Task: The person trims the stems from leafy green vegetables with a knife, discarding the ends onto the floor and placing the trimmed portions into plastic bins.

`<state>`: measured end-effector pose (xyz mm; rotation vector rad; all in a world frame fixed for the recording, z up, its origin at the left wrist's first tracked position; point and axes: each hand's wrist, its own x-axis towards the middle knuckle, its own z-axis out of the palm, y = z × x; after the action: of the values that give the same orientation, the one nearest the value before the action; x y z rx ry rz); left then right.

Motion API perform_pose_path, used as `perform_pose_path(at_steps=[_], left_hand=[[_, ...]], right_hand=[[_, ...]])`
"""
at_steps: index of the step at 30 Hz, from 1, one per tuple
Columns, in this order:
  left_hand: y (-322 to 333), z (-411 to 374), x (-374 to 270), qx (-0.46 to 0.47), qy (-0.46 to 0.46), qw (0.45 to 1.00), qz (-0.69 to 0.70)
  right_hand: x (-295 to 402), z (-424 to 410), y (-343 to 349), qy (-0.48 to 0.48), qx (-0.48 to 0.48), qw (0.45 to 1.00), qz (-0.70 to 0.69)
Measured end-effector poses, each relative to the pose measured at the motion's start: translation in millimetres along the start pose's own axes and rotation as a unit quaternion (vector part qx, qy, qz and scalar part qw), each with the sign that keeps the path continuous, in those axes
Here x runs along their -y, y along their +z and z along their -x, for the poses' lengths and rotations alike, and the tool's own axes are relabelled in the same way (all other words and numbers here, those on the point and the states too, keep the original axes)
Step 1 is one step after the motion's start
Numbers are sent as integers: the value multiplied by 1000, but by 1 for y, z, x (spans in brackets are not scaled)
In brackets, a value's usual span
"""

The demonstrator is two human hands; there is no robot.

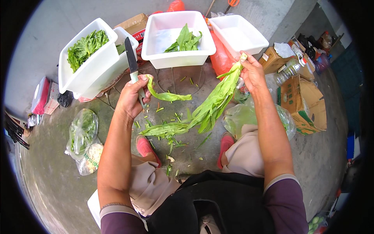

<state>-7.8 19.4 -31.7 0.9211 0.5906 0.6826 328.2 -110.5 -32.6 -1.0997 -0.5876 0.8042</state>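
My left hand (135,93) grips a kitchen knife (131,57) by its pale handle, dark blade pointing up and away. Between the same hand's thumb and finger hangs a single curved green leaf (171,96). My right hand (252,70) pinches the stem end of a bunch of long leafy greens (216,98), whose leaves droop down toward the left. Below the hands, more long leaves (165,129) and cut scraps lie on the concrete floor between my pink shoes. Ahead stands a white plastic basin (178,55) with several loose green leaves (185,39) in it.
A white basin of lettuce (87,48) rests over another white tub at the left. At the right back is another white basin (238,33), with a red bag beneath. Bagged greens (83,133) lie on the left floor; a plastic bag (242,117) and open cardboard box (301,105) are at the right.
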Motion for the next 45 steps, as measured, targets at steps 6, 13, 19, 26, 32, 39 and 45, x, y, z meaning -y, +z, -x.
perform_pose_path(at_steps=[6, 13, 19, 26, 32, 39, 45], left_hand=[[-2, 3, 0, -4, -36, 946, -321], [57, 0, 27, -11, 71, 950, -305], [83, -14, 53, 40, 139, 953, -267], [82, -21, 53, 23, 116, 955, -273], [83, -23, 50, 21, 110, 929, -352], [81, -30, 53, 38, 87, 966, -239], [81, -24, 39, 69, -39, 977, -198]], right_hand=[[-1, 1, 7, 4, 70, 994, -83], [-11, 23, 54, 94, 175, 973, -119], [-27, 38, 79, 120, 248, 953, -128], [-37, 32, 78, 130, 262, 943, -160], [-41, 30, 79, 126, 242, 944, -188], [-43, 34, 81, 112, 277, 951, -81], [-41, 32, 77, 123, 273, 953, -47]])
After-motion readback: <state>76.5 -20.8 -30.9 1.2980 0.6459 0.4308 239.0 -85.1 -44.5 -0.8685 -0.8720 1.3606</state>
